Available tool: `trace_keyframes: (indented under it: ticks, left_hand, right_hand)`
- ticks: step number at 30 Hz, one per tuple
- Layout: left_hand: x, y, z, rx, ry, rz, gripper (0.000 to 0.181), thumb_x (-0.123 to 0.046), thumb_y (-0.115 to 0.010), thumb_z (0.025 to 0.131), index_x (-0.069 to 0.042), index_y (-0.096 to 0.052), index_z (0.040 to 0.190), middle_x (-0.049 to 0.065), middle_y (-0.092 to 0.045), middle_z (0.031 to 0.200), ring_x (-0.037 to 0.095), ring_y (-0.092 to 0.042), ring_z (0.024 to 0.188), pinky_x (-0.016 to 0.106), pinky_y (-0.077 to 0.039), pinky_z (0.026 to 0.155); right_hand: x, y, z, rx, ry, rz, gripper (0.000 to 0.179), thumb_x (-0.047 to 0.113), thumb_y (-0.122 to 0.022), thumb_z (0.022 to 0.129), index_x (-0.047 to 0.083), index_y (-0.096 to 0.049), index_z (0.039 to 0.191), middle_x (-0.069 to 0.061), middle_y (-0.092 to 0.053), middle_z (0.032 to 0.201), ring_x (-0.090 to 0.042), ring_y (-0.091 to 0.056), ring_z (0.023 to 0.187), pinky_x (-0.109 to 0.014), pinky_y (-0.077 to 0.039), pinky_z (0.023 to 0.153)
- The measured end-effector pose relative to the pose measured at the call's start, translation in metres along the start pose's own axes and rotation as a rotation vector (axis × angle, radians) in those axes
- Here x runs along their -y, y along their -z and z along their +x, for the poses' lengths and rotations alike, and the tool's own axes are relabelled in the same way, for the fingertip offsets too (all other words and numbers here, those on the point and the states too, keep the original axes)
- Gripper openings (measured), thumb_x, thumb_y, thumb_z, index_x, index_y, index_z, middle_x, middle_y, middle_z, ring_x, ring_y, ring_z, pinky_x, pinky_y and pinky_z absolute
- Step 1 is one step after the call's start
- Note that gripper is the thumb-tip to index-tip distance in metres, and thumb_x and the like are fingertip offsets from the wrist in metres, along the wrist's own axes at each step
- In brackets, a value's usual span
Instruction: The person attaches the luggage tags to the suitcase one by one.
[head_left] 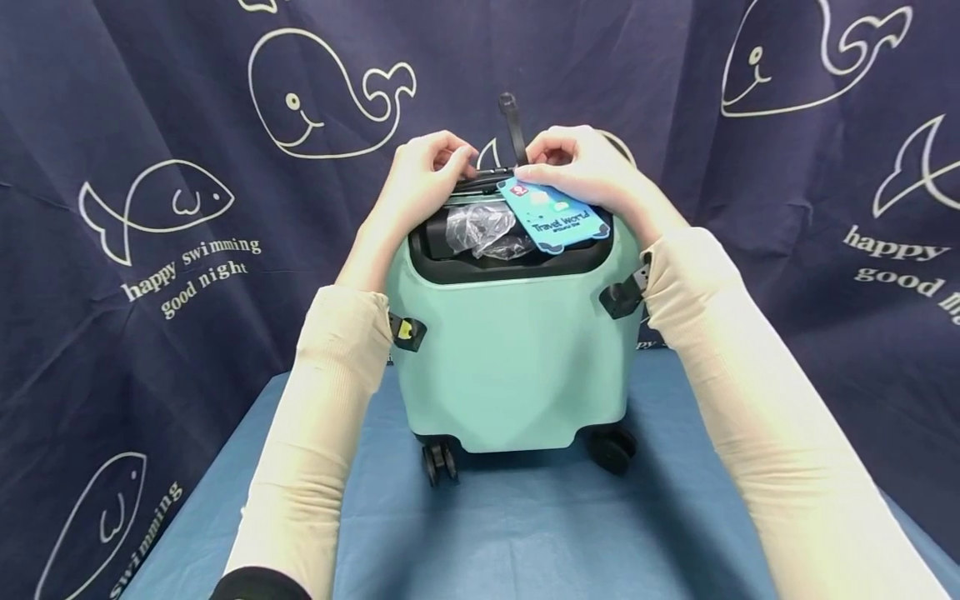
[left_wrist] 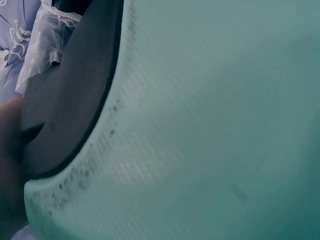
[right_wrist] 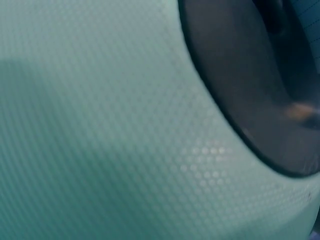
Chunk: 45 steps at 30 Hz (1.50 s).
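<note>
Mint-green suitcase (head_left: pixel 517 358) is stood upright on the blue-covered surface (head_left: pixel 517 542). Hands are held apart at the suitcase's top: black strap (head_left: pixel 514 129) appears pinched near its base by the right hand (head_left: pixel 588 167); whether anything is gripped by the left hand (head_left: pixel 431 171), at the suitcase's upper left, cannot be told. Blue "Travel World" luggage tag (head_left: pixel 555 218) is laid over the suitcase's top recess (head_left: pixel 495 273). Risks, judged: strap could be lost if the pinch is loosened; suitcase could be rolled by uneven pushing, being carried on casters (head_left: pixel 439 463); tag could be snagged by plastic wrap (head_left: pixel 483 227) beside it.
</note>
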<state>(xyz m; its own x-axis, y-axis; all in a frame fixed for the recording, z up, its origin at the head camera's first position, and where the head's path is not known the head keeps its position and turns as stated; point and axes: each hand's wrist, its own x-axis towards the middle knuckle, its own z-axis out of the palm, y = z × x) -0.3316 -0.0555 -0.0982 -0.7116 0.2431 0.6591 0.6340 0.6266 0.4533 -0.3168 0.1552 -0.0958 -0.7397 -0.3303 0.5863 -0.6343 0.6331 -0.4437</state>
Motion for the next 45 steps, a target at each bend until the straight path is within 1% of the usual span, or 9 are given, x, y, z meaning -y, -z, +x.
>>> trace_keyframes:
  ticks: [4, 9, 15, 20, 25, 31, 38, 42, 45]
  left_hand:
    - [-0.001, -0.002, 0.007, 0.053, 0.029, 0.01, 0.021, -0.022, -0.044, 0.09, -0.015, -0.063, 0.095, 0.0, -0.068, 0.08, 0.001, -0.06, 0.076, 0.014, -0.039, 0.071]
    - [-0.003, -0.007, 0.015, 0.087, 0.057, 0.015, 0.022, -0.023, -0.044, 0.09, -0.014, -0.063, 0.097, -0.001, -0.067, 0.078, 0.002, -0.06, 0.078, 0.015, -0.037, 0.071]
    - [-0.005, -0.011, 0.017, 0.115, 0.063, 0.032, 0.024, -0.024, -0.043, 0.091, -0.014, -0.063, 0.099, -0.001, -0.067, 0.082, 0.002, -0.059, 0.079, 0.017, -0.038, 0.076]
    - [-0.005, -0.01, 0.017, 0.127, 0.072, 0.039, 0.023, -0.025, -0.043, 0.091, -0.016, -0.063, 0.099, -0.003, -0.068, 0.086, 0.001, -0.06, 0.083, 0.016, -0.038, 0.082]
    - [-0.004, -0.011, 0.016, 0.154, 0.041, 0.048, 0.024, -0.025, -0.043, 0.091, -0.017, -0.064, 0.101, -0.005, -0.068, 0.09, -0.002, -0.058, 0.089, 0.015, -0.036, 0.087]
    - [-0.002, -0.012, 0.016, 0.167, -0.011, 0.033, 0.023, -0.026, -0.046, 0.091, -0.017, -0.064, 0.102, -0.004, -0.068, 0.09, -0.003, -0.057, 0.09, 0.015, -0.037, 0.084]
    - [-0.003, -0.011, 0.016, 0.238, -0.084, 0.124, 0.024, -0.025, -0.046, 0.091, -0.021, -0.063, 0.107, -0.008, -0.064, 0.103, -0.001, -0.053, 0.098, 0.016, -0.035, 0.089]
    - [-0.004, -0.01, 0.016, 0.26, -0.08, 0.159, 0.025, -0.025, -0.044, 0.091, -0.022, -0.063, 0.107, -0.009, -0.062, 0.107, -0.001, -0.051, 0.101, 0.017, -0.035, 0.09]
    - [-0.004, -0.01, 0.015, 0.267, -0.061, 0.17, 0.025, -0.025, -0.043, 0.092, -0.023, -0.063, 0.107, -0.01, -0.061, 0.108, -0.001, -0.05, 0.101, 0.016, -0.034, 0.09]
  right_hand:
    - [0.0, 0.0, 0.0, 0.006, -0.003, -0.015, 0.026, 0.038, -0.061, 0.078, 0.013, -0.061, 0.086, 0.002, -0.05, 0.075, -0.012, -0.044, 0.068, -0.022, -0.03, 0.062]
    - [-0.001, -0.001, 0.001, 0.017, -0.002, -0.011, 0.027, 0.039, -0.06, 0.079, 0.014, -0.061, 0.087, 0.001, -0.051, 0.076, -0.014, -0.044, 0.07, -0.022, -0.03, 0.062]
    - [-0.001, 0.0, 0.0, 0.025, 0.001, -0.016, 0.026, 0.038, -0.059, 0.08, 0.012, -0.061, 0.088, 0.001, -0.051, 0.077, -0.013, -0.044, 0.07, -0.022, -0.03, 0.063]
    - [0.001, 0.002, -0.001, 0.017, -0.006, -0.016, 0.027, 0.037, -0.059, 0.08, 0.012, -0.061, 0.088, 0.002, -0.05, 0.076, -0.013, -0.044, 0.069, -0.022, -0.029, 0.062]
    - [0.002, 0.001, -0.002, 0.021, -0.015, -0.009, 0.027, 0.037, -0.059, 0.08, 0.011, -0.06, 0.088, 0.001, -0.05, 0.076, -0.013, -0.044, 0.069, -0.022, -0.029, 0.062]
    - [0.001, 0.0, -0.001, 0.028, -0.005, -0.014, 0.027, 0.038, -0.059, 0.08, 0.013, -0.06, 0.088, 0.0, -0.05, 0.077, -0.014, -0.044, 0.07, -0.023, -0.029, 0.063]
    - [0.001, 0.001, -0.001, 0.029, -0.006, -0.018, 0.026, 0.038, -0.058, 0.08, 0.013, -0.06, 0.088, 0.0, -0.05, 0.076, -0.015, -0.043, 0.07, -0.023, -0.029, 0.063]
    - [0.0, 0.0, -0.001, 0.032, -0.012, -0.011, 0.026, 0.038, -0.058, 0.08, 0.013, -0.06, 0.088, 0.0, -0.05, 0.076, -0.015, -0.043, 0.07, -0.023, -0.029, 0.063]
    - [0.0, 0.0, -0.001, 0.031, -0.008, -0.004, 0.026, 0.037, -0.059, 0.08, 0.013, -0.06, 0.088, 0.0, -0.05, 0.076, -0.015, -0.043, 0.07, -0.023, -0.029, 0.063]
